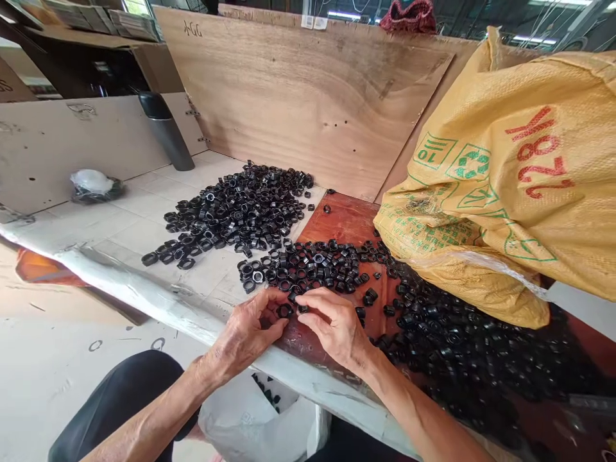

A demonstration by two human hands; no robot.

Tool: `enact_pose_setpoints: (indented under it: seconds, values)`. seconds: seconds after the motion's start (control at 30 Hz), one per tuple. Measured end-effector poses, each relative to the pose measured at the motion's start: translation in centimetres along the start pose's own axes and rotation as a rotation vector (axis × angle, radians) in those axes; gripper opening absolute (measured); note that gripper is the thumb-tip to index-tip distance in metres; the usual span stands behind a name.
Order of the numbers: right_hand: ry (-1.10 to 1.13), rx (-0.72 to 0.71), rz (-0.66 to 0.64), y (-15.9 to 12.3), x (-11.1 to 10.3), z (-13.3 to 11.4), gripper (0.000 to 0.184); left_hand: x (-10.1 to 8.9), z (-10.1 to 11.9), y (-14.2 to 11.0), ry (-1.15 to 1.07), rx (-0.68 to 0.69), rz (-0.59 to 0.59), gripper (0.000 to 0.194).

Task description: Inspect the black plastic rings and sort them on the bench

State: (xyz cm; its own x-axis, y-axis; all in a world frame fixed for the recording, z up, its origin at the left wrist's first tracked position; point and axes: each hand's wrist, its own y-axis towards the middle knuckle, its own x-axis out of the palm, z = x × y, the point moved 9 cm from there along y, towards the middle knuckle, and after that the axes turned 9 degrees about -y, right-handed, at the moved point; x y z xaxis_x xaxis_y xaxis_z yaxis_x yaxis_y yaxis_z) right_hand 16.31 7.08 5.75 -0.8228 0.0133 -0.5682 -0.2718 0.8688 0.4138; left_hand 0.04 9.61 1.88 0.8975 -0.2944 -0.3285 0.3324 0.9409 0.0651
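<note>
Near the front edge of the table, my left hand (251,327) is closed with thumb and fingers around a black plastic ring (285,311). Close beside it on the right, my right hand (334,321) pinches a small black plastic piece (303,308) between thumb and fingertips; its exact shape is partly hidden. Just beyond both hands lies a pile of black rings (312,266) on the reddish-brown board (327,221). Farther back on the pale surface is a larger heap of similar rings (240,208). Many small black parts (452,333) spread to the right.
A yellow woven sack (486,167) leans over the parts at right. Plywood panels (308,96) wall off the back. At left stand a dark bottle (167,131) and a clear plastic bundle (95,185). Below the padded table edge (139,292) hangs a white bag (260,420).
</note>
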Motion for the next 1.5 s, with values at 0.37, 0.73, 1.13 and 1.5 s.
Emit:
enact_pose_setpoints:
  seconds: [0.37,0.73,1.13,1.5]
  values:
    - [-0.001,0.090,-0.043,-0.5,0.9,0.7,0.013,0.7,0.8,-0.5,-0.324,0.064,-0.047,0.023]
    - [0.038,-0.012,0.030,0.0,0.3,-0.5,0.014,0.2,1.9,-1.1,-0.143,0.214,-0.039,0.020]
    - [-0.025,0.080,0.011,-1.0,1.1,0.8,0.023,0.1,2.7,-1.5,-0.090,0.444,0.007,0.019]
    - [-0.078,0.059,-0.139,-0.8,1.3,-0.3,0.013,0.3,3.0,-1.8,-0.043,0.475,-0.007,0.022]
